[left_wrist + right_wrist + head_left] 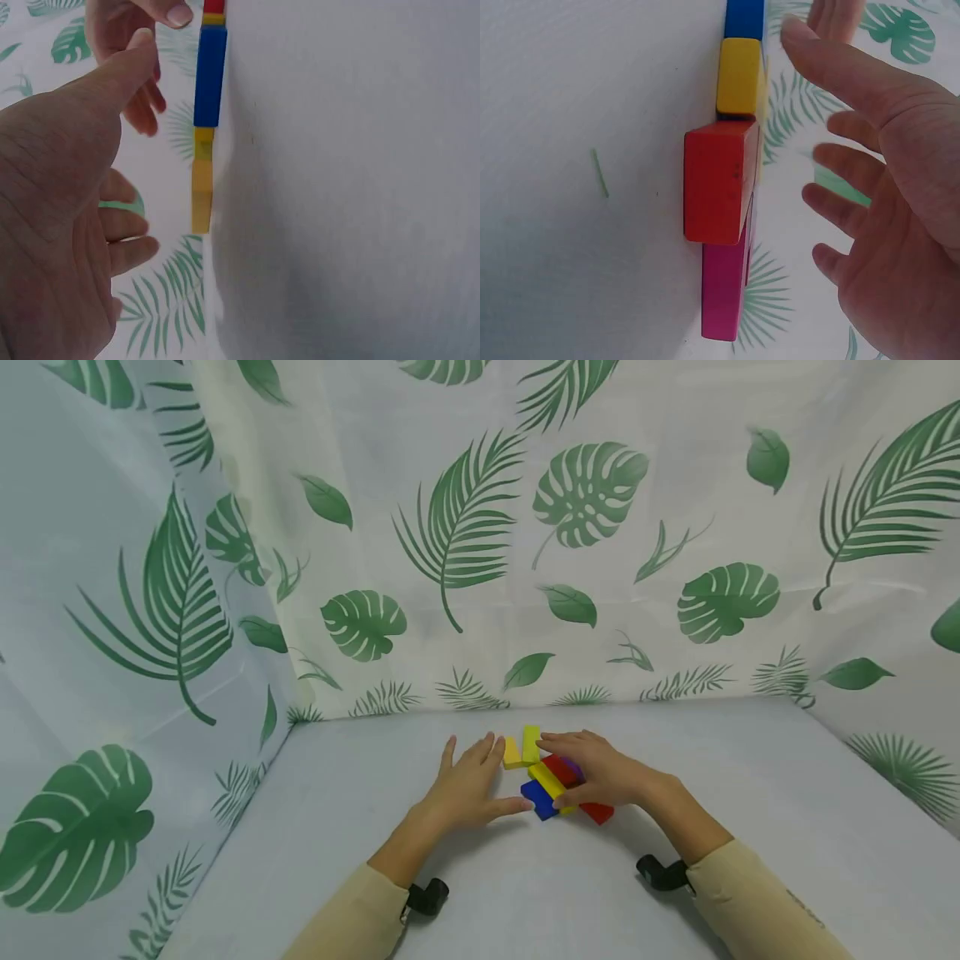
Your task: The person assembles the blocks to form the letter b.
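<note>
Several coloured blocks lie in a loose cluster on the white surface. In the head view a blue block (537, 800) is at the near left, a slanted yellow block (547, 779) beside it. Behind them are an orange-yellow block (512, 755) and a lime-yellow block (531, 742). A red block (597, 812) sits at the near right; in the right wrist view a magenta block (723, 292) shows beyond it. My left hand (467, 787), fingers spread, is at the cluster's left, thumb tip by the blue block. Over the right side reaches my right hand (600, 768), fingers extended, partly hiding blocks.
A white cloth with green leaf prints (457, 527) hangs behind the surface (525, 893) and along both sides. Black wrist devices (429, 897) sit at both cuffs, close over the surface.
</note>
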Tool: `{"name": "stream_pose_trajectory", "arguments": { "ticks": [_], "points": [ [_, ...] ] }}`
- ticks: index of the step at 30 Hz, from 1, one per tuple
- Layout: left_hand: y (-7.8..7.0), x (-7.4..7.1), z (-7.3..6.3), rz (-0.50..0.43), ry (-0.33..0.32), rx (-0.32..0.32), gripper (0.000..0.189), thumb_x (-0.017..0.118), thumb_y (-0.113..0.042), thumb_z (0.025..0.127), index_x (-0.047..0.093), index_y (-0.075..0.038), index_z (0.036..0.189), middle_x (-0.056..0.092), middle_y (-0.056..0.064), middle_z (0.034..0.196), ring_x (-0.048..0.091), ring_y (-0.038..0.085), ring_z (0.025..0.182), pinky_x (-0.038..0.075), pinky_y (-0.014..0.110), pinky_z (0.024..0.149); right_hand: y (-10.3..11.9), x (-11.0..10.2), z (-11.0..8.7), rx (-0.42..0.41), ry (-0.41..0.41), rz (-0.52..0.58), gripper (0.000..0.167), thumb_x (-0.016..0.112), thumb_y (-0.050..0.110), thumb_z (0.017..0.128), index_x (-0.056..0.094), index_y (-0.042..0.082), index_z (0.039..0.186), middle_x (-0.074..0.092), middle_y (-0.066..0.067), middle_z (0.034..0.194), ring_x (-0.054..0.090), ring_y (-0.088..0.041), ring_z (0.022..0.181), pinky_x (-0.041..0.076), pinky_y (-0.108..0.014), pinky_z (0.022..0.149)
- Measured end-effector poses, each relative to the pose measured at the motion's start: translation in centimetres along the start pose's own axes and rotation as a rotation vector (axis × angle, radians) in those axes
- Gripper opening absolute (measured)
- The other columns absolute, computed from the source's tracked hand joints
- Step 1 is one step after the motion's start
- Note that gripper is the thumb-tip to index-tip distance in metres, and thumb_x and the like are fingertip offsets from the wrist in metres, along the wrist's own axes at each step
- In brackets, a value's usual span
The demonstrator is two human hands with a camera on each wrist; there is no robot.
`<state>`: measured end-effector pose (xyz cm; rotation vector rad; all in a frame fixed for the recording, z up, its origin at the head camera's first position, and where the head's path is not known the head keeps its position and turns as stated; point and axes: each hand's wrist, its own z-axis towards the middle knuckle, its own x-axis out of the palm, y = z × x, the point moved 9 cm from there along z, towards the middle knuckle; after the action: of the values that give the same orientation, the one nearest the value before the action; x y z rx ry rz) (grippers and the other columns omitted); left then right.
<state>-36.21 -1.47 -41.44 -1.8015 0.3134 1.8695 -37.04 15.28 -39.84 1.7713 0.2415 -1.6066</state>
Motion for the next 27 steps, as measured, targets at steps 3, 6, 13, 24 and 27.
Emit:
{"name": "stream_pose_trajectory", "arguments": {
  "ticks": [3,6,13,24,27],
  "points": [
    [-0.7,0.2,0.0,-0.004,0.024,0.022,0.099,0.056,-0.08,0.09,0.039,-0.014,0.162,0.042,0.006,0.166,0.04,0.023,0.154,0.016,0.062,0.129,0.0,0.2,-0.1,-0.009,0.023,0.015,0.086,0.088,0.035,0.084,0.048,0.012,0.156,0.048,-0.007,0.161,0.037,-0.04,0.151,0.025,-0.072,0.121],
    [-1.3,0.5,0.1,-0.023,0.057,0.052,0.087,0.06,-0.074,0.091,0.049,-0.018,0.157,0.054,0.0,0.157,0.049,0.018,0.147,0.03,0.057,0.125,-0.1,0.4,-0.2,-0.01,0.048,0.025,0.084,0.088,0.032,0.084,0.049,0.012,0.156,0.051,-0.005,0.159,0.037,-0.038,0.151,0.022,-0.072,0.122],
    [-2.3,1.1,-0.1,-0.053,0.112,0.168,0.068,0.061,-0.063,0.098,0.054,-0.025,0.153,0.06,-0.003,0.151,0.057,0.018,0.139,0.046,0.046,0.116,-0.5,1.2,-0.3,0.009,0.099,0.061,0.083,0.087,0.034,0.085,0.049,0.018,0.156,0.05,-0.003,0.16,0.032,-0.039,0.154,0.02,-0.076,0.12],
    [-2.6,1.9,-0.2,-0.105,0.201,0.186,0.057,0.065,-0.058,0.098,0.061,-0.03,0.147,0.063,-0.004,0.148,0.059,0.016,0.137,0.049,0.042,0.114,-0.4,2.0,-0.2,-0.015,0.119,0.052,0.078,0.085,0.039,0.086,0.053,0.016,0.153,0.049,-0.005,0.161,0.033,-0.038,0.155,0.009,-0.073,0.124],
    [-2.6,1.3,-0.2,-0.118,0.159,0.188,0.054,0.07,-0.059,0.094,0.071,-0.026,0.136,0.073,-0.008,0.133,0.068,0.009,0.119,0.056,0.032,0.101,-0.2,2.1,-0.1,-0.028,0.103,0.018,0.075,0.084,0.042,0.086,0.057,0.015,0.15,0.053,-0.006,0.158,0.037,-0.037,0.153,0.01,-0.072,0.124]
  ]
}}
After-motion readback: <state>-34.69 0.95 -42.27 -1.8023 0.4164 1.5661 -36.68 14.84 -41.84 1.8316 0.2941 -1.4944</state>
